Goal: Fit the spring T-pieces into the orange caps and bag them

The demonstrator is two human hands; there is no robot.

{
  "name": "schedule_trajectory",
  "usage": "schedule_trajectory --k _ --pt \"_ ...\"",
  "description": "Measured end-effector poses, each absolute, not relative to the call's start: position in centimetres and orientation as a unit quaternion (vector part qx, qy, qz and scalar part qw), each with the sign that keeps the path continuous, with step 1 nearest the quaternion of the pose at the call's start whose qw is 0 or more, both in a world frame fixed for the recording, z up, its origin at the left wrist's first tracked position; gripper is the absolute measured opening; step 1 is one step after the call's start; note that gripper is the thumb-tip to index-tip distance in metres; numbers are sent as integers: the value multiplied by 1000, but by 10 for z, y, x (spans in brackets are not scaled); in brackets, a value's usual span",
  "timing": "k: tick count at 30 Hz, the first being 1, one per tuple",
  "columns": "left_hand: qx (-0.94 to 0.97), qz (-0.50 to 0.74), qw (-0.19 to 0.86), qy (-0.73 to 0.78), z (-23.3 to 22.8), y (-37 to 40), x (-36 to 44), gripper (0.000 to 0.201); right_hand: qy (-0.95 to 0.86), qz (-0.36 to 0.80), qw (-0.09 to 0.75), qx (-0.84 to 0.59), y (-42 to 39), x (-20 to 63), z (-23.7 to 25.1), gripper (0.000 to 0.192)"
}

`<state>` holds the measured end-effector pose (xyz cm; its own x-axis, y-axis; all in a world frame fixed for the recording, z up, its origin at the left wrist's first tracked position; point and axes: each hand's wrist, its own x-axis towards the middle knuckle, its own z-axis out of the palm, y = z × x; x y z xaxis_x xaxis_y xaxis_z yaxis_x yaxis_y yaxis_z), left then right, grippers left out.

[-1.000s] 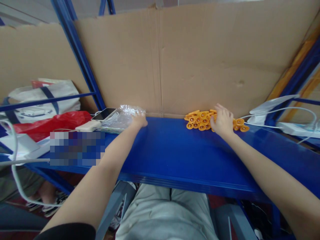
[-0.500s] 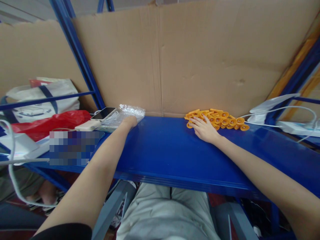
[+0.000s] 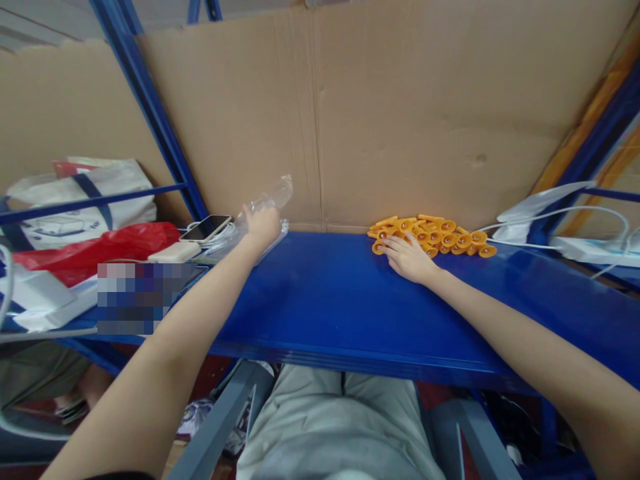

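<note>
On blue shelf [image 3: 325,307], left hand [image 3: 261,225] grip closed on clear bag [image 3: 273,195] slanting up-right, right hand [image 3: 407,259] flat, fingers spread, on orange pieces [image 3: 435,237].

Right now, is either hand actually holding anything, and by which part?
The left hand grips a clear plastic bag near its lower end, the top sticking up. The right hand lies flat on the orange plastic pieces, gripping nothing.
</note>
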<state>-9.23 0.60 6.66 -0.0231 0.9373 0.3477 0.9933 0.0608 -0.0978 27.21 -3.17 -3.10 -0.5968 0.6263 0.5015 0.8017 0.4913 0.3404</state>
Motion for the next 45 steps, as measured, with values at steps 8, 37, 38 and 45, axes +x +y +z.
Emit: schedule_trajectory --k 8,37,38,45 --pt "-872 -9 141 -469 39 -27 -27 56 -851 -271 146 -425 -32 272 -30 48" --pt "-839 32 -110 -531 6 10 -16 61 -757 -201 89 -615 -46 216 -6 43" --pt "-847 43 -103 -520 3 13 -13 60 -750 -190 94 -627 -47 216 -6 43" --pt "-831 91 -90 -542 -7 25 -11 66 -737 -88 132 -656 -39 229 -6 41"
